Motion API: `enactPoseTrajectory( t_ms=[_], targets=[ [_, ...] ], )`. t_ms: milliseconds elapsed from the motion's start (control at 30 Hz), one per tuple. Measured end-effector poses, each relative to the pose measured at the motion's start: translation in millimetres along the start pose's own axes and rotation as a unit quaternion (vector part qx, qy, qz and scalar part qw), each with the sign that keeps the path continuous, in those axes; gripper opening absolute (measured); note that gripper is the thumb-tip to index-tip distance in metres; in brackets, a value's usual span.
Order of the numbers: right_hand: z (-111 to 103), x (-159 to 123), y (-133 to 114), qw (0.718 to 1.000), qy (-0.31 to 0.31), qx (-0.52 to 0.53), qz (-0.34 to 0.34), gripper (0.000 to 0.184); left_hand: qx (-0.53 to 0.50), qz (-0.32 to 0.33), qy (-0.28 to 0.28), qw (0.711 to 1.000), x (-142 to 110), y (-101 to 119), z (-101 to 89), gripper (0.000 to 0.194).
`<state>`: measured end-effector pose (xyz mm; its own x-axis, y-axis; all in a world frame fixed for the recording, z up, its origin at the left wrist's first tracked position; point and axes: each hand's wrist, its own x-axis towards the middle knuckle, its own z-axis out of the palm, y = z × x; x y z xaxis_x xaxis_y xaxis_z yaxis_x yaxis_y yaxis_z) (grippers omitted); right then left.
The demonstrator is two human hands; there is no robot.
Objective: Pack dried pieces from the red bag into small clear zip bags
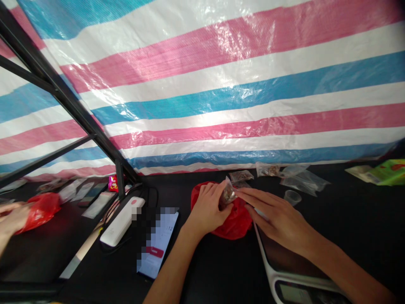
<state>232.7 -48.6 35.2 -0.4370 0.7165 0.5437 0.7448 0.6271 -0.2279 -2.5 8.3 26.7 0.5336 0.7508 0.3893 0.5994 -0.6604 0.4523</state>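
Observation:
My left hand (pixel 207 207) is closed around a small clear plastic bag (pixel 228 193) with brownish bits in it. From the other side, the fingertips of my right hand (pixel 278 219) pinch at the edge of that bag. Beneath both hands lies a crumpled red plastic bag (pixel 232 223), partly covered by them. Under my right forearm is a kitchen scale (pixel 268 268) with a dark top and a small display.
Behind my hands lie filled clear bags (pixel 242 175), flat clear bags (pixel 305 179) and a small clear cup (pixel 292 197). A phone (pixel 161 245) and white power strip (pixel 122 221) are left. Beyond a black metal frame (pixel 63 95), another person's hand (pixel 14 217) touches a red bag (pixel 44 209).

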Motion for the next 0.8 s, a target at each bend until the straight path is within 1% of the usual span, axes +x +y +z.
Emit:
enactPoseTrajectory(
  t_ms=[100,233,300,433,533,667,800],
  targets=[
    [0.1,1.0,-0.8,1.0,0.013,0.0,-0.006,0.051,0.002,-0.003,-0.019,1.0,-0.2,1.7,0.6,0.07],
    [-2.1,1.4,-0.8,1.0,0.017,0.002,-0.011,0.055,-0.016,-0.047,0.008,0.999,-0.1,1.0,1.7,0.072],
    [-2.4,1.2,0.0,1.0,0.011,0.001,-0.011,0.055,-0.009,-0.054,0.019,0.998,0.3,0.3,0.7,0.071],
    [-1.6,0.8,1.1,1.0,-0.005,-0.001,-0.014,0.053,0.018,-0.041,0.017,0.999,1.0,-0.5,-2.3,0.064],
    [-2.2,0.8,0.5,1.0,-0.006,-0.004,-0.015,0.055,0.007,-0.033,0.021,0.999,1.3,-0.1,-3.1,0.061],
    [-4.5,1.6,-1.4,1.0,0.004,0.003,-0.016,0.059,-0.033,-0.034,0.036,0.998,1.5,2.0,-2.1,0.066],
    [-4.2,1.9,-1.1,1.0,-0.004,-0.004,-0.014,0.059,-0.03,-0.016,0.012,0.999,0.8,3.6,-1.6,0.068]
  ],
)
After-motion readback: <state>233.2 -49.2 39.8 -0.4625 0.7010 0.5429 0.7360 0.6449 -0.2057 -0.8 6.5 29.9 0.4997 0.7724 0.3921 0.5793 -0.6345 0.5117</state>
